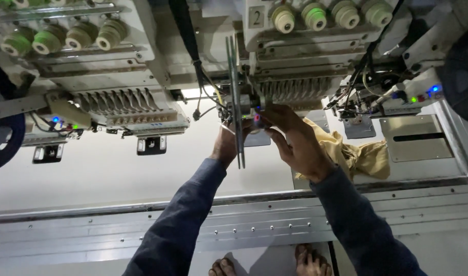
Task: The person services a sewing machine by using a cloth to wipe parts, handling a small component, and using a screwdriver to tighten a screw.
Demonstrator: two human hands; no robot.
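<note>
Two hands (pixel 295 145), two embroidery heads (pixel 295 56), one yellow cloth (pixel 364 156).

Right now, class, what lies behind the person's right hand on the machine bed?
A crumpled yellow cloth lies behind the right hand, on the grey bed. The hand and sleeve cover the cloth's left part.

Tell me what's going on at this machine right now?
A person in dark blue sleeves reaches both hands into a multi-head embroidery machine. The left hand sits behind a thin upright metal disc between two heads; the right hand has its fingertips at the small lit part beside the disc. A yellow cloth lies on the bed right of the hands. Whether either grip is closed cannot be told.
</note>
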